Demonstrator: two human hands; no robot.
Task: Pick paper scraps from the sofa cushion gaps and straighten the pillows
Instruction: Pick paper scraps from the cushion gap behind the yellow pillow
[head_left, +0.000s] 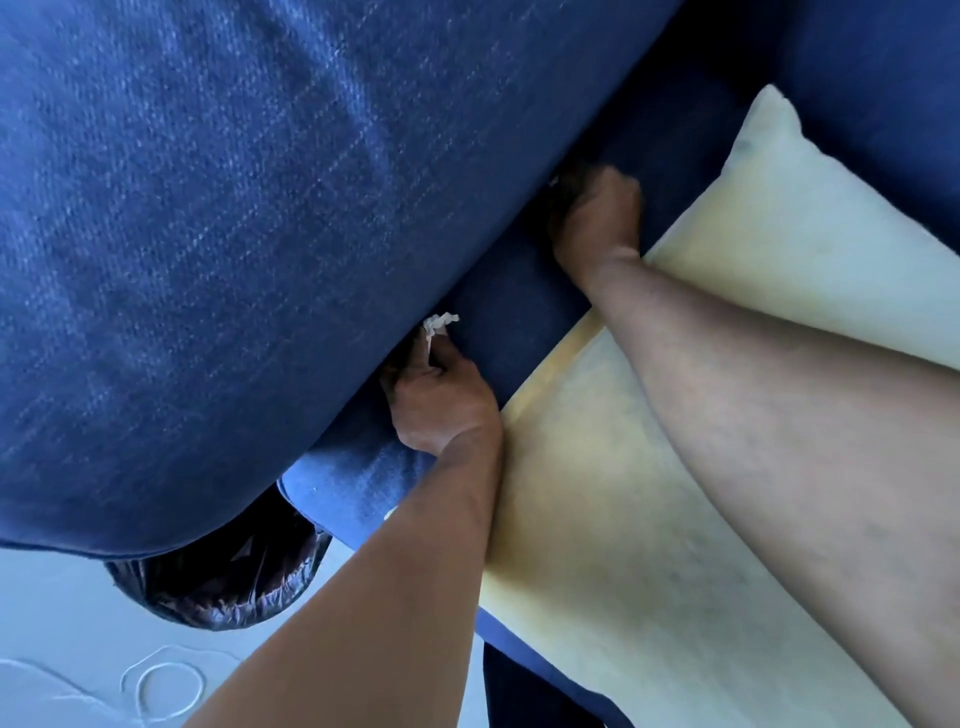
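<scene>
A big blue sofa cushion (218, 234) is filling the left and top of the view, its coarse weave catching pale light. Beneath its lower edge a dark, glossy, crinkled bag (223, 582) is showing above a pale floor (57, 623).

The left hand (439, 397) is reaching into the gap under the cushion, its fingers curled and pinching a paper scrap (435, 327). The scrap is small, white and crumpled, poking up from the fingertips right at the cushion's edge.

Further right, the right hand (597, 218) is pushing into the same dark gap. Its fingertips are lying hidden in shadow, so I cannot tell whether it is gripping anything.

A pale yellow pillow (810, 228) is lying flat on the sofa seat under the right forearm. No readable writing or label is showing anywhere.
</scene>
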